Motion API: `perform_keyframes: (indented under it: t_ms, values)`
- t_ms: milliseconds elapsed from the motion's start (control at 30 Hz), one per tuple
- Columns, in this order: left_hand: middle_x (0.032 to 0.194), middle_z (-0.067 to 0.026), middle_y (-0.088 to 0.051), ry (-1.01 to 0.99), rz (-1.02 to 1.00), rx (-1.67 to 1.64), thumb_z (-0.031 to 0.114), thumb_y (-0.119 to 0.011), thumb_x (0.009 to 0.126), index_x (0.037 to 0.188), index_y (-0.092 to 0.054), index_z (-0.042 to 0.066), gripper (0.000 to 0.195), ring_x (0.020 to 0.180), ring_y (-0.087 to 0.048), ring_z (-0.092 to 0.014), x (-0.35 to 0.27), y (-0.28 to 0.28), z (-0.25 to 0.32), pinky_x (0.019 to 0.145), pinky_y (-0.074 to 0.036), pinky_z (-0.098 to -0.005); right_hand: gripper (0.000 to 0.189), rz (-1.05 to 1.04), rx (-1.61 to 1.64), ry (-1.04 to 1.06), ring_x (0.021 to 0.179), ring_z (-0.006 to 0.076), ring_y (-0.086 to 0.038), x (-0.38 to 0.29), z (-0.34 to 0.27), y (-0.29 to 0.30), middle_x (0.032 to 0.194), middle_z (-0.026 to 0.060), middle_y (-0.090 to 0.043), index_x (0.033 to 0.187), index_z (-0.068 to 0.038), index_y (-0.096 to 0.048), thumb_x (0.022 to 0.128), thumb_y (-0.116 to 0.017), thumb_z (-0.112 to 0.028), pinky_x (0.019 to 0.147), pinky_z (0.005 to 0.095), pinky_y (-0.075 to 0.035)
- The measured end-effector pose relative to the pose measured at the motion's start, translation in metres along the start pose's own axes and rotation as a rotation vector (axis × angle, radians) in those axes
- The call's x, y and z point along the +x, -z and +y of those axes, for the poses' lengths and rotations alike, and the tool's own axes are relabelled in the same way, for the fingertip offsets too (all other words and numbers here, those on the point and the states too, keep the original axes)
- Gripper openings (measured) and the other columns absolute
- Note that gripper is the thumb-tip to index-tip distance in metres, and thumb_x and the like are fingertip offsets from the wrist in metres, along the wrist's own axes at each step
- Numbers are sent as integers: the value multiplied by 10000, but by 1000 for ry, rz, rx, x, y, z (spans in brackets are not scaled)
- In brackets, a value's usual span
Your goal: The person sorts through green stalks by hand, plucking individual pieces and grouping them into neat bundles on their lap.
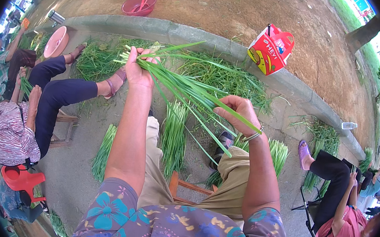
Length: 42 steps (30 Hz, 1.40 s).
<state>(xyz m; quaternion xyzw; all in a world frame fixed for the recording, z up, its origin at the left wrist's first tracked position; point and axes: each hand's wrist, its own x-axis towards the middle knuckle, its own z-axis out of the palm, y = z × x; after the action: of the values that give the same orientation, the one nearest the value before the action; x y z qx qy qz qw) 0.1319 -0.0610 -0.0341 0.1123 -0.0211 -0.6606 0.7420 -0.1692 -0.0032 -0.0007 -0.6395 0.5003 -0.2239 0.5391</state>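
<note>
My left hand [140, 68] grips a bunch of long green garlic chives [180, 80] near its pale cut ends, which poke out past the thumb. From there the leaves fan down to the right. Among the leaf ends is my right hand [238, 111], its thumb and fingers pinched around some of the blades. Between my knees a neat bundle of chives [173, 137] lies on the pavement. Another bundle [104, 155] rests left of my left leg, and more stalks [277, 152] show beyond my right arm. Loose leaves [221, 75] are heaped along the curb ahead.
A stone curb [184, 34] crosses ahead, with a red paper carry box [270, 51] on it and a dark red basin [139, 4] behind. A pink basin [56, 42] stands left. Seated people flank me, one left [10, 128] and one right [344, 229]. A plastic bottle [348, 126] lies right.
</note>
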Motion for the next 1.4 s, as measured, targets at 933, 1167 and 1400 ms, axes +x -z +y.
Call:
perform_keyframes:
  t_ms: [933, 1167, 1400]
  values:
    - [559, -15, -418, 74, -377, -112, 281, -411, 934, 770, -519, 33, 316, 430, -330, -107, 1, 0, 2, 394, -292, -244, 94, 730, 760, 133, 628, 124, -498, -8, 22, 68, 708, 44, -529, 797, -43, -543, 819, -583, -125, 585, 267, -415]
    - [532, -7, -406, 56, -322, -85, 320, -402, 936, 752, -526, 62, 341, 413, -303, -109, 2, 0, 3, 386, -255, -246, 101, 1079, -192, 431, 761, 102, -531, -6, 2, 48, 811, 24, -569, 876, -19, -627, 781, -614, -50, 709, 233, -436]
    - [537, -9, -408, 44, -333, -89, 300, -400, 938, 759, -517, 51, 328, 417, -316, -109, 3, -1, 3, 386, -268, -247, 77, 205, 27, 230, 646, 104, -527, -11, -7, 4, 706, 39, -584, 821, 6, -626, 775, -604, -52, 596, 228, -426]
